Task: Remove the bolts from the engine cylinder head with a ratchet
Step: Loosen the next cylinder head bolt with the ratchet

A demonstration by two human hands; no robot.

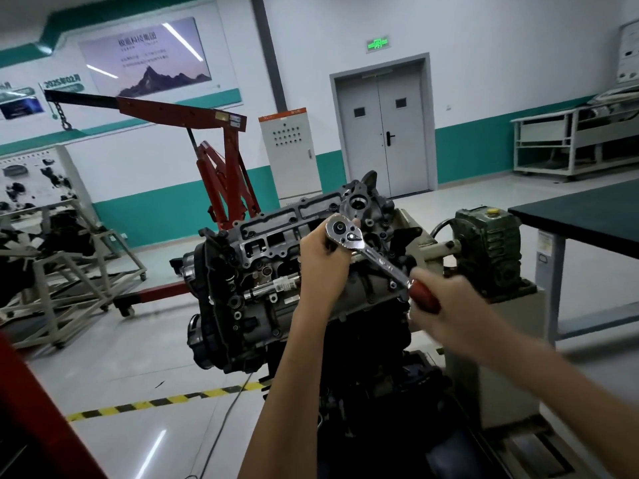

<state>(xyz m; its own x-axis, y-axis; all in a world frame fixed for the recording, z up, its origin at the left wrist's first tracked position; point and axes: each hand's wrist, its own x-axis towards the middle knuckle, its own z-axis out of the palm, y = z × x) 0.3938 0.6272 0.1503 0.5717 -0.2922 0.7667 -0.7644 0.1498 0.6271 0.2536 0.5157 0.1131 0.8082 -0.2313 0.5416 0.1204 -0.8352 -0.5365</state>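
My left hand (322, 257) is curled round the round drive end of the ratchet (344, 233), steadying it over the far end of the cylinder head (273, 236). My right hand (439, 305) is clamped on the red handle, out to the right and lower down, and it shows blurred. The engine sits tilted on its stand (484, 247), with the cylinder head facing up and toward me. The socket and the bolt beneath my left hand are hidden, so I cannot tell whether the socket is fully seated.

To do this step well, I judge I should press down with the left hand so the drive sits square on the bolt. The right hand should pull the handle in one smooth arc, not a jerk. If the drive tips, the socket could slip and round the bolt. I would also check that the direction lever is set to loosen.
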